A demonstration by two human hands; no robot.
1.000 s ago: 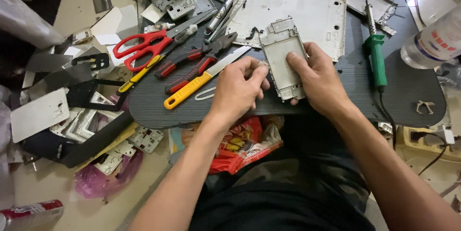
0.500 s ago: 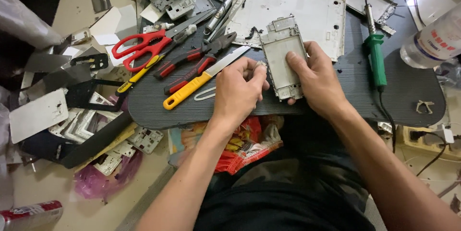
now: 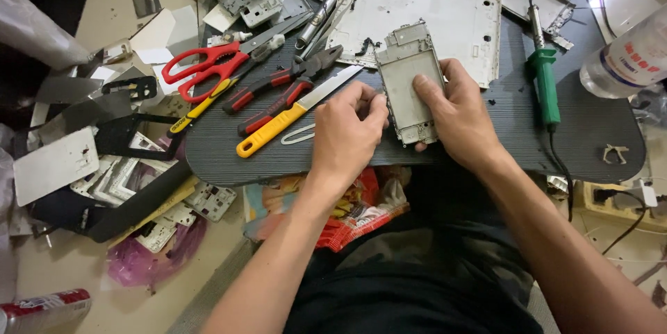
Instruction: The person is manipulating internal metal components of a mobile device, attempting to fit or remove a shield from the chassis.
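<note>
A grey metal phone frame (image 3: 410, 73) lies on the dark oval board (image 3: 583, 132) in front of me. My right hand (image 3: 458, 115) rests on the frame's lower right part, fingers pressing it flat. Curled at the frame's left edge is my left hand (image 3: 347, 129), fingertips pinched together against that side; whatever small thing they may hold is hidden. A large white tablet back cover (image 3: 445, 11) lies just beyond the frame.
Left of my hands lie a yellow-handled knife (image 3: 278, 126), red-handled pliers (image 3: 278, 87), red scissors (image 3: 205, 67) and a bent metal clip (image 3: 297, 136). A green soldering iron (image 3: 543, 84) and a plastic bottle (image 3: 629, 53) sit right. Dismantled device parts litter the floor at left.
My left hand's fingers have shifted slightly along the frame's left edge. The frame and my right hand stay where they were.
</note>
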